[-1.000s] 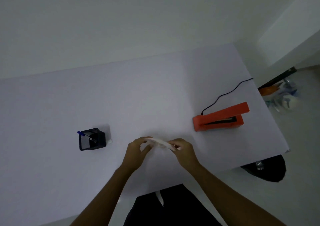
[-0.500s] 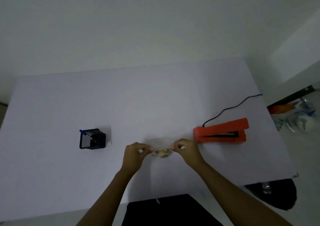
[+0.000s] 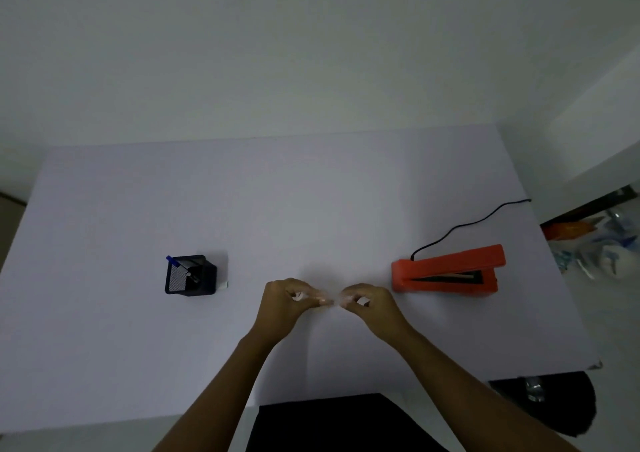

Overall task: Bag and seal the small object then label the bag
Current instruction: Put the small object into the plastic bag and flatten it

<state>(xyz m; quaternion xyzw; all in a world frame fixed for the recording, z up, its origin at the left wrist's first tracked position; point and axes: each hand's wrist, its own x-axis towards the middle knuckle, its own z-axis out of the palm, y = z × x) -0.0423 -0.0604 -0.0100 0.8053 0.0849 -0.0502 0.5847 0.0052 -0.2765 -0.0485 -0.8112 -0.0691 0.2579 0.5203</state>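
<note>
Pinching at something thin and clear, both hands meet over the near middle of the table (image 3: 311,188). The bag (image 3: 335,299) shows only as a faint, pale glint between the fingertips; its outline is too blurred to trace, and the small object cannot be made out at all, so whether it is already inside is not readable.

Left hand (image 3: 289,301): fingers curled in, thumb and forefinger closed on the bag's left end. Right hand (image 3: 367,304): same curl, thumb and forefinger closed on the right end. Fingertips nearly touch. Judged purpose: gripping the mouth from both sides keeps the film taut and flat, ready to press closed or feed to a sealer.

Orange heat sealer (image 3: 448,273) lies just right of the right hand, its slot open toward the person, cord (image 3: 467,224) trailing off to the far right edge. Placement likely suits a short sideways carry by the right hand.

Black pen holder (image 3: 189,276) stands well to the left, a blue-capped pen (image 3: 172,260) sticking out; a small white slip (image 3: 224,284), possibly a label, sits against its right side.

Room: bare tabletop beyond and to either side of the hands. Near table edge lies close under the forearms; right edge is just past the sealer.
</note>
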